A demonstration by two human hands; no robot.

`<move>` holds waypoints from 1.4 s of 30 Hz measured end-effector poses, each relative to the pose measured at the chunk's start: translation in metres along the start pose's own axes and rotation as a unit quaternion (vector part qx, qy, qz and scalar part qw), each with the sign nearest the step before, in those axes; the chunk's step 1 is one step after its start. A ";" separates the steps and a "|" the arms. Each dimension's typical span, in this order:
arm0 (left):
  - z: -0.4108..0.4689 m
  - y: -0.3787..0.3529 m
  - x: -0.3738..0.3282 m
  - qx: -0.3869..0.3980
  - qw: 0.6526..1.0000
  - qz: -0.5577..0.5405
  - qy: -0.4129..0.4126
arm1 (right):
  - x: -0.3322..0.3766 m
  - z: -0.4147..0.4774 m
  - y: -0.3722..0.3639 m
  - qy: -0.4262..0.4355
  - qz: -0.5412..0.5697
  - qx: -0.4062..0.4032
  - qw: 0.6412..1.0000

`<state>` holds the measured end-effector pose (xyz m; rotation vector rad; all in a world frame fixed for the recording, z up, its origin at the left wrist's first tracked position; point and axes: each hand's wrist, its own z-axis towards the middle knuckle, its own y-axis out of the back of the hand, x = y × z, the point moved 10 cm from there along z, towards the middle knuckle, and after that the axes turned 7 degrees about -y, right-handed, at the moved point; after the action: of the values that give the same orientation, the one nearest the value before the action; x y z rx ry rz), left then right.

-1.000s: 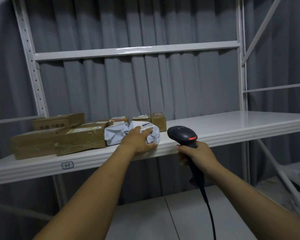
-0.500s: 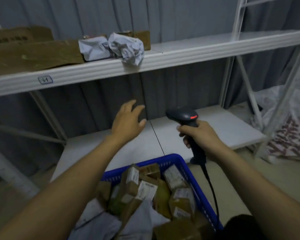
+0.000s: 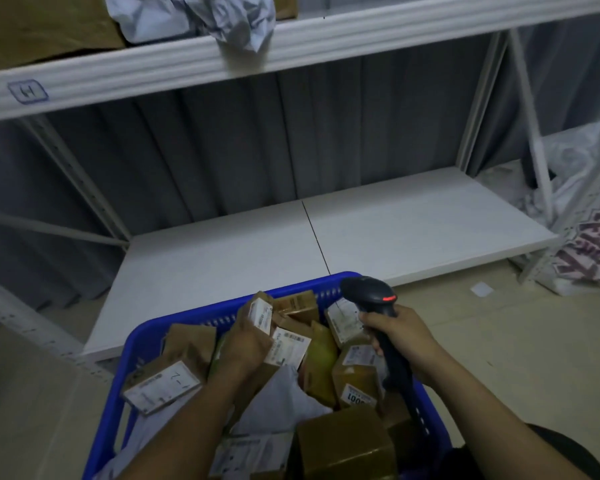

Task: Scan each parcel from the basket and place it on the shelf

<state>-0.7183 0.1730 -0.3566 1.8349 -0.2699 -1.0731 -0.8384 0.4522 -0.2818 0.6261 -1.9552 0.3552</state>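
A few parcels, among them a crumpled grey bag [image 3: 236, 19], lie on the shelf [image 3: 326, 39], yet most seem left: the blue basket [image 3: 142, 341] is heaped, the left hand [image 3: 248, 344] curls round a small labelled box [image 3: 262, 311] there, and the right hand [image 3: 400, 336] grips the scanner [image 3: 368, 292]

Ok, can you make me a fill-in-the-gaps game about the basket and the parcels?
The parcels lie in a ____ basket.
The right hand holds the scanner, whose small light glows ____.
The left hand grips a small parcel with a ____ label.
Missing words: blue, red, white.
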 end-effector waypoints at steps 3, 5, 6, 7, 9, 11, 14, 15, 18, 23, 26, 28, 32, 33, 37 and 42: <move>0.002 -0.010 0.016 -0.006 0.999 -0.045 0.000 | -0.002 0.011 -0.004 -0.007 0.007 0.004 1.000; 0.000 -0.014 0.021 -0.017 0.997 -0.068 -0.013 | -0.003 0.015 -0.013 -0.007 0.001 0.015 1.000; -0.002 -0.016 0.024 -0.016 0.997 -0.068 -0.017 | -0.003 0.017 -0.019 -0.006 -0.007 0.023 1.000; -0.001 -0.018 0.027 -0.011 0.997 -0.068 -0.019 | -0.003 0.019 -0.025 -0.006 -0.016 0.032 0.999; -0.002 -0.015 0.027 -0.020 0.997 -0.070 -0.021 | -0.004 0.022 -0.038 -0.004 -0.034 0.052 0.998; -0.005 -0.011 0.025 -0.026 0.997 -0.069 -0.014 | -0.005 0.024 -0.049 -0.002 -0.047 0.067 0.997; -0.010 -0.013 0.025 -0.008 0.997 -0.074 -0.013 | -0.008 0.023 -0.058 -0.002 -0.063 0.069 0.996; -0.010 -0.013 0.026 -0.003 0.997 -0.070 -0.019 | -0.009 0.023 -0.061 -0.003 -0.067 0.071 0.995; -0.009 -0.013 0.023 0.013 0.997 -0.069 -0.043 | -0.012 0.022 -0.066 -0.010 -0.070 0.072 0.995; -0.013 -0.010 0.032 -0.033 0.999 -0.019 0.003 | -0.017 0.021 -0.065 -0.012 -0.081 0.069 0.994; -0.030 0.005 0.028 -0.055 0.998 -0.029 0.006 | -0.018 0.022 -0.066 -0.019 -0.088 0.071 0.993; -0.045 0.019 0.029 -0.083 0.992 -0.098 0.006 | -0.016 0.022 -0.070 -0.017 -0.090 0.078 0.993; -0.075 0.057 0.040 -0.180 0.966 -0.185 0.004 | -0.008 0.015 -0.085 -0.004 -0.083 0.103 0.991; -0.080 0.064 0.040 -0.200 0.959 -0.200 0.006 | -0.006 0.013 -0.088 -0.001 -0.080 0.109 0.991; -0.091 0.085 0.042 -0.233 0.932 -0.279 0.014 | 0.000 0.000 -0.100 0.007 -0.102 0.137 0.985; -0.094 0.096 0.054 -0.223 0.903 -0.365 0.047 | 0.008 -0.017 -0.105 0.054 -0.210 0.136 0.967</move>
<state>-0.5896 0.1505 -0.2941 1.5677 0.7310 -1.3910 -0.7690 0.3722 -0.2697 1.1513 -1.6275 0.3843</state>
